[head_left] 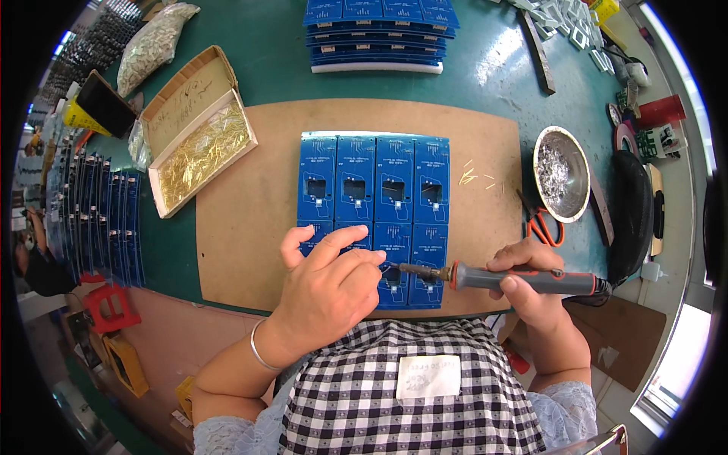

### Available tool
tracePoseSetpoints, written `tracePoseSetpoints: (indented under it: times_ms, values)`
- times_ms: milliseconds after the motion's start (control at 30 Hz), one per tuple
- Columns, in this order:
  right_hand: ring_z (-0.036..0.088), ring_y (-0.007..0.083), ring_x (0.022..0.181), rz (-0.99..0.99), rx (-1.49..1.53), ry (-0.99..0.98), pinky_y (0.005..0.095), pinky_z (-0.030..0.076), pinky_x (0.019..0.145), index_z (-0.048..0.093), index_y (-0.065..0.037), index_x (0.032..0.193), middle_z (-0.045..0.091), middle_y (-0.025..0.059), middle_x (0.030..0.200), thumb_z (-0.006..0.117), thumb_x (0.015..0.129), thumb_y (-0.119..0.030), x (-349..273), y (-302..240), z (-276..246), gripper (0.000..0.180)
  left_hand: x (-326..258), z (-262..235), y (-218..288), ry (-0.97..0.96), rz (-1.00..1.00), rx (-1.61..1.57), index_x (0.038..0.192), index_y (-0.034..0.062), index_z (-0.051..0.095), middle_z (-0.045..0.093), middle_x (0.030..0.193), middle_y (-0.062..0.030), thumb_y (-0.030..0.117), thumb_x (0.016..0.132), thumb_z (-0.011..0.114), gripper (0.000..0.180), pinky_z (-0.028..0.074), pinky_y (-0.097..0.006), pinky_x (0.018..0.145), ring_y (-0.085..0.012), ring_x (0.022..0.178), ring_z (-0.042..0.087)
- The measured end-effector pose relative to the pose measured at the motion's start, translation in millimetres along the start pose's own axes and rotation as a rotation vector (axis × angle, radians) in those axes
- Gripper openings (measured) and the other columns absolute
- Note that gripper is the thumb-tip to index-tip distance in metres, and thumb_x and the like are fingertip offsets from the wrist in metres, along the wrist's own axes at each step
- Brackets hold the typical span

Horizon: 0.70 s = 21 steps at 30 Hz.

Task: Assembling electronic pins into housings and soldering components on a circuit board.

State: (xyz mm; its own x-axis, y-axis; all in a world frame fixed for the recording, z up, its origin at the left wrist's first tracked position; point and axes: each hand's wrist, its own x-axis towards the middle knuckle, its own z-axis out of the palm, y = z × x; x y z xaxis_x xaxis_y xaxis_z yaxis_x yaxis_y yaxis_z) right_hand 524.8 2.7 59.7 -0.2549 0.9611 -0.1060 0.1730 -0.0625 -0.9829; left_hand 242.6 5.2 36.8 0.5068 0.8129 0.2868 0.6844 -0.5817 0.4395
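A blue circuit board panel (356, 178), divided into several units with square cutouts, lies on the brown board in front of me. My right hand (527, 277) grips a grey and orange soldering iron (523, 278), its tip pointing left at the panel's lower part. Over the panel's lower left is my left hand (330, 277), its index finger bent down close to the iron's tip and other fingers raised. Something tiny and pale shows at that fingertip; I cannot make it out, and the thumb is hidden.
A cardboard box (159, 186) of thin gold pins stands left; loose pins (467, 179) lie right of the panel. Farther right are a metal bowl (582, 178) of silvery scraps and orange-handled scissors (544, 227). Stacked blue boards (379, 38) stand behind, more boards (98, 216) at left.
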Motion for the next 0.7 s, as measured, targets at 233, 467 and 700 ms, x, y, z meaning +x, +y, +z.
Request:
tracePoseSetpoints:
  times_ms: [233,467,700]
  values:
    - [0.067,0.0195,0.072,-0.013,0.001,-0.025,0.0292,0.051,0.064,0.069,0.002,0.088,0.069,0.0114,0.082,0.071,0.080,-0.020,4,-3,1,0.023,-1,3,-1,0.021,0.032,0.025,0.078,0.0134,0.059,0.065,0.097,0.0029,0.013,0.071,0.070,0.014,0.022,-0.051,0.100,-0.0202,0.113,0.057]
    - [0.067,0.0189,0.069,-0.018,-0.061,-0.084,0.0289,0.051,0.063,0.069,0.001,0.087,0.069,0.0112,0.080,0.071,0.079,-0.020,12,-9,0,0.022,-1,4,-1,0.017,0.019,0.019,0.079,0.0123,0.059,0.064,0.098,0.0024,0.012,0.071,0.070,0.013,0.023,-0.051,0.100,-0.0200,0.112,0.057]
    - [0.065,0.0178,0.064,-0.097,-0.097,-0.121,0.0278,0.049,0.058,0.069,0.002,0.087,0.068,0.0115,0.078,0.071,0.078,-0.019,17,-13,-3,0.023,0,2,-4,0.013,-0.030,-0.028,0.076,0.0124,0.060,0.068,0.097,0.0035,0.007,0.070,0.069,0.012,0.024,-0.050,0.098,-0.0206,0.112,0.059]
